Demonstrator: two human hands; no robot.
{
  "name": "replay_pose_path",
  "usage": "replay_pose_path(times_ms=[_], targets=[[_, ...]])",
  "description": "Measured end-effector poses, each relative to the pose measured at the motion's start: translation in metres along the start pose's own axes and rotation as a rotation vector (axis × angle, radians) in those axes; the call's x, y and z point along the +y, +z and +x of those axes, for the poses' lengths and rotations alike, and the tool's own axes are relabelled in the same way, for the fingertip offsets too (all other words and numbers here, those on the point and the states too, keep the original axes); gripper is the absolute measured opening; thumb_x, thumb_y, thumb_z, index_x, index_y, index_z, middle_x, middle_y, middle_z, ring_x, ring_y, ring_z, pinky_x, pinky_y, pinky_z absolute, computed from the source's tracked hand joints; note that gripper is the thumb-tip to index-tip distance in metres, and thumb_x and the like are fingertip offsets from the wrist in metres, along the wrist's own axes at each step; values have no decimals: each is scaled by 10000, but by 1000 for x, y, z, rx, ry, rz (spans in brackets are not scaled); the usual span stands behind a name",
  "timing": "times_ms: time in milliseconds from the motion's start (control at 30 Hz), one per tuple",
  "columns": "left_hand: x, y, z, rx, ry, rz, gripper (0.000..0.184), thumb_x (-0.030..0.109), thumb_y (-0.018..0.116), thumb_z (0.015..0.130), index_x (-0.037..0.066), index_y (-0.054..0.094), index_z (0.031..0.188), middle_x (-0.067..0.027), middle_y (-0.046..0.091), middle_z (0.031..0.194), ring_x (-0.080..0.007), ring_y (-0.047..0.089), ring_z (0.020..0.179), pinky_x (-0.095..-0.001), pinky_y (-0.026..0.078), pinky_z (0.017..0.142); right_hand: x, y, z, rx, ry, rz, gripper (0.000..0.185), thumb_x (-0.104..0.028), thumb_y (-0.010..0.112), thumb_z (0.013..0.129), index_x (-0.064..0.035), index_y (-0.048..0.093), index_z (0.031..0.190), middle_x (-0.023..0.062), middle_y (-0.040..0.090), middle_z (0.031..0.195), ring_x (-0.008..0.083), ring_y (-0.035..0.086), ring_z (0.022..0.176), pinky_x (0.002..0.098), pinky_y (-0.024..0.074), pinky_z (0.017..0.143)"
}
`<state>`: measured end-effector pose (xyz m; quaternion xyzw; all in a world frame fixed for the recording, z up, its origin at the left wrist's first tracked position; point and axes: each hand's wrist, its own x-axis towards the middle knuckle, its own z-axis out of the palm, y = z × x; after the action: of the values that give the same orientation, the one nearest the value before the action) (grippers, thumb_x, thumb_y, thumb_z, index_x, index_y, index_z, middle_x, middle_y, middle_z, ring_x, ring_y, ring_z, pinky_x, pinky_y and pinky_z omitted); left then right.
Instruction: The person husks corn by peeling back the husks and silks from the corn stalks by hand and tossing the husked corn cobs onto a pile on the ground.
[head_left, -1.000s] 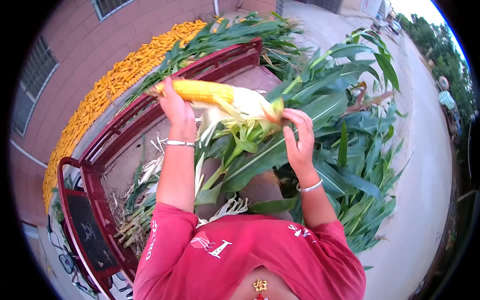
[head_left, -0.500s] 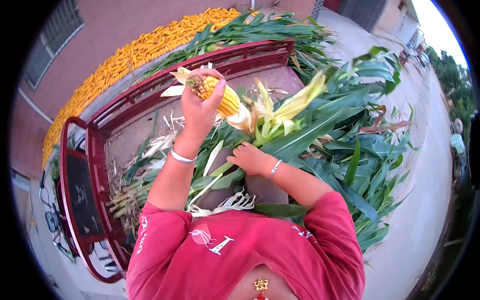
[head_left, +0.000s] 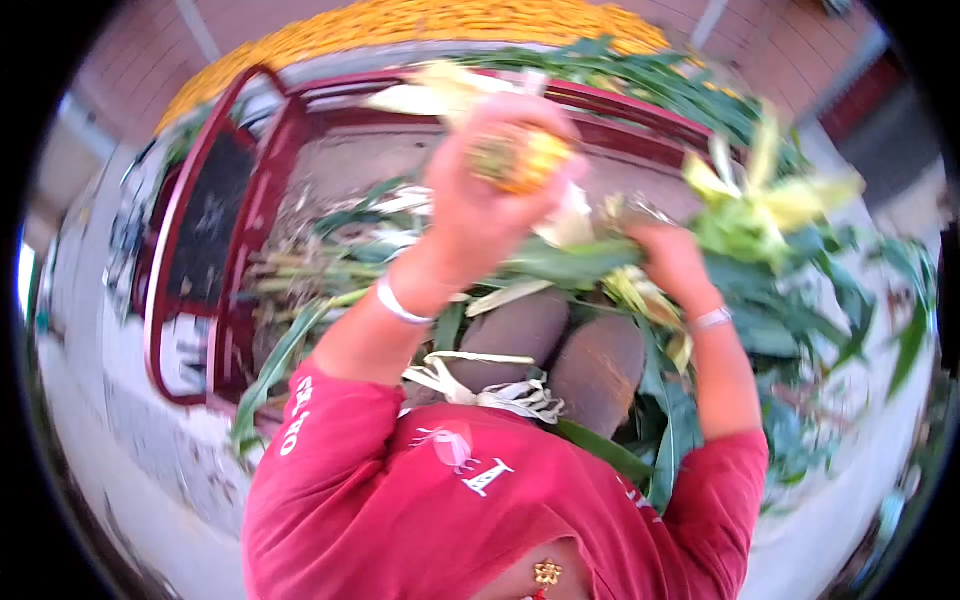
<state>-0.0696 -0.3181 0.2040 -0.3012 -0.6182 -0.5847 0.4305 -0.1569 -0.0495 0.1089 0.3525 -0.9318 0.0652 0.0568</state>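
Observation:
Raised over the cart bed, my left hand [head_left: 490,190] is wrapped round a yellow corn cob [head_left: 535,160], its tip facing the camera; motion blurs both. Pale husk [head_left: 430,95] sticks out behind that hand. My right hand [head_left: 668,255] is lower and to the right, its fingers hidden among stalk and leaves, so its grip cannot be made out. Just beyond it, an opened green husk [head_left: 745,225] with spread pale leaves shows no cob. A long green leaf [head_left: 565,262] lies between the two hands.
The red cart rail [head_left: 630,105] runs behind the hands, with its raised end frame [head_left: 165,290] at left. Yellow cobs [head_left: 420,25] lie piled along the wall. Leafy stalks [head_left: 770,330] fill the right side; dry husks [head_left: 400,200] litter the cart bed.
The view has turned toward the cart's left end. My left hand still holds the cob, now apart from the green husk. My right hand has moved right, away from my left hand.

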Motion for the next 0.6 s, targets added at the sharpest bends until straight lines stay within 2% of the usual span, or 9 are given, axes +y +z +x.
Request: replay_pose_path(times_ms=[33,67,167,200,300,433,500,567,600], targets=[[2,1,-3,-7,-3,-43,263,8,720,755,44,559,960,-49,591,907,-130,563,790,-268,479,708,12,-5,-2,77,-72,27,414,21,679,590,-93,675,988,135,669,976,348,633,909,410,509,756],[1,3,-8,-2,-19,-70,276,9,729,742,50,556,953,-47,578,883,-138,556,775,-276,470,702,22,-14,-4,56,-98,39,481,40,625,624,-145,671,1065,142,667,988,345,634,905,414,512,765],[-7,8,-19,16,-5,-67,301,30,751,711,67,547,930,-44,546,829,-170,534,741,-298,444,685,54,-23,-12,3,-65,20,342,24,665,588,-53,662,920,146,667,901,354,634,840,407,504,737],[-5,2,-20,-56,-12,-15,310,-26,731,703,27,570,962,-84,594,907,-191,586,839,-307,475,759,62,-20,-12,-8,-102,25,342,24,665,588,-53,662,920,146,667,901,354,634,840,407,504,737],[-14,2,-29,-42,-10,36,322,-20,737,698,37,568,965,-74,594,897,-200,583,826,-309,469,750,72,5,0,-86,-66,35,375,47,656,609,-70,659,965,151,665,921,352,636,840,415,509,744],[-27,0,-43,10,-61,109,296,7,734,719,65,557,949,-56,569,874,-207,559,778,-320,460,738,68,114,30,-176,15,15,378,2,684,654,-90,649,1019,136,670,929,348,636,849,425,505,765],[-37,1,-52,23,-167,63,269,23,725,745,66,545,939,-44,548,855,-169,550,764,-301,455,724,80,209,35,-406,62,26,427,-61,733,663,-87,630,1077,172,653,1032,358,614,960,416,493,838],[-47,2,-57,52,-375,13,258,38,724,763,55,538,942,-35,538,844,-118,541,780,-271,445,708,71,269,15,-553,-171,325,489,-148,759,721,-74,599,1177,183,632,1136,315,590,1086,374,456,936],[-52,3,-61,69,-448,-64,247,44,717,782,48,537,951,-26,533,840,-89,531,777,-250,441,693,71,273,16,-685,-44,552,513,-178,751,753,-65,575,1221,171,628,1157,288,576,1119,351,433,966]])
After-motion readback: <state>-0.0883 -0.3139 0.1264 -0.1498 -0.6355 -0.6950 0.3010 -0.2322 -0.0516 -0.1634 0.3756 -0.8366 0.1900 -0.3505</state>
